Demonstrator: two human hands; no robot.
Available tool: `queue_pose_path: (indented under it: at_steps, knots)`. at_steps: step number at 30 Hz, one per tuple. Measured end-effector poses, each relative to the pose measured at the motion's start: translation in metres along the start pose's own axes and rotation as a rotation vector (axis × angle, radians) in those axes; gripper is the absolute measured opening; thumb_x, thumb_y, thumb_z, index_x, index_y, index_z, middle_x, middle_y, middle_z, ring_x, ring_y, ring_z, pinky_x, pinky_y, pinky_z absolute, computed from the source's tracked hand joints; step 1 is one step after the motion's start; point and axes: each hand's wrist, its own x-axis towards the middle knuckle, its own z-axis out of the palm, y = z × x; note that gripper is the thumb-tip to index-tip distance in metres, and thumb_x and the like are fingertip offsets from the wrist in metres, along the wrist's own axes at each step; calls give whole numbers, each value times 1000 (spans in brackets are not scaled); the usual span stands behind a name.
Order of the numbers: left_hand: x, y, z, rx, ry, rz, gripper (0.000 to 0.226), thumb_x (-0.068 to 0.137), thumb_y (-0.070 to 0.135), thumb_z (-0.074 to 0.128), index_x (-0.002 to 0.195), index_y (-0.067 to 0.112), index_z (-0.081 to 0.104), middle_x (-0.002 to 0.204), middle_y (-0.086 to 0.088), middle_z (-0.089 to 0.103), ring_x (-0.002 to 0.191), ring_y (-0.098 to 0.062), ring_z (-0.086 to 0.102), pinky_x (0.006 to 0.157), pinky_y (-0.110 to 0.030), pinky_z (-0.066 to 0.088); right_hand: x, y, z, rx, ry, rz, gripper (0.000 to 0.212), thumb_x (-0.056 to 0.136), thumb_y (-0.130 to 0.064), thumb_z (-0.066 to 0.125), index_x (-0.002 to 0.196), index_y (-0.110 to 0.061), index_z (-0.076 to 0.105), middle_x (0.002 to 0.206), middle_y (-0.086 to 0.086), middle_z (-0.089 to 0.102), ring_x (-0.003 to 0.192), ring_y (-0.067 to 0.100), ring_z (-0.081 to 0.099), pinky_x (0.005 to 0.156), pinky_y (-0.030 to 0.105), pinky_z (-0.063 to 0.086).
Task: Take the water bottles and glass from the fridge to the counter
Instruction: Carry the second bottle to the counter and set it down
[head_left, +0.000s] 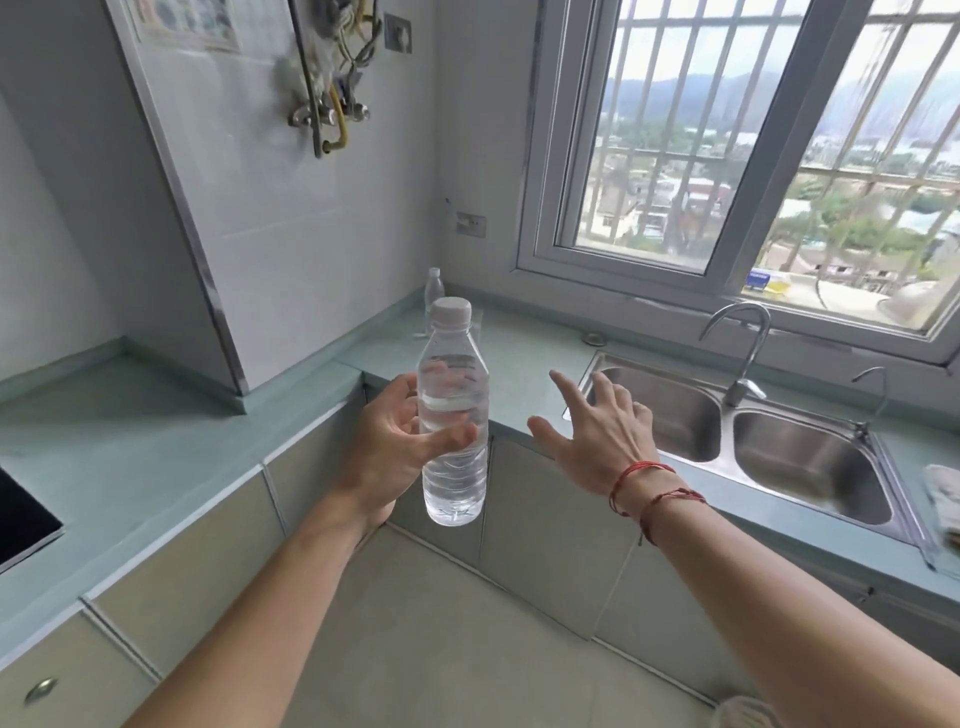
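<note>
Clear plastic bottle (455, 415), upright in the left hand's (395, 447) wrap, nears the counter (519, 364); right hand (597, 421) spread empty; next, stand it at twelve o'clock by another bottle (434, 289) and, seemingly, a glass (475, 323).

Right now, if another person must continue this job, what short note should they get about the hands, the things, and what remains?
Left hand: holds a capped water bottle upright in the air, short of the counter.
Right hand: empty, fingers spread, over the counter edge beside the sink.
Done: a second bottle stands in the counter's back corner; something like a clear glass seems to stand beside it, hard to confirm.
Left: set down the held bottle.
</note>
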Motion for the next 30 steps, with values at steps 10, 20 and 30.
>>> queue_pose_path:
  at_steps: [10,20,30]
  knots:
    - [120,-45,-20,18,-16,-47,67,63,14,90,122,12,60,110,-9,76,102,-25,73,84,-33,56,112,-3,63,6,-47,11,72,85,-76,30,150,-45,23,155,16,30,137,34,34,108,54,28]
    - [288,-90,-16,160,-20,-88,74,55,29,95,120,18,62,117,-7,73,109,-23,69,98,-46,53,269,36,126,14,-86,55,74,83,-78,28,148,-44,25,154,16,34,135,35,38,107,54,29]
    - [427,-130,-15,186,-72,-150,69,57,38,95,118,36,63,117,8,73,112,-13,66,99,-40,49,388,70,164,-35,-107,112,72,86,-75,34,150,-42,25,153,15,34,133,35,38,104,51,31]
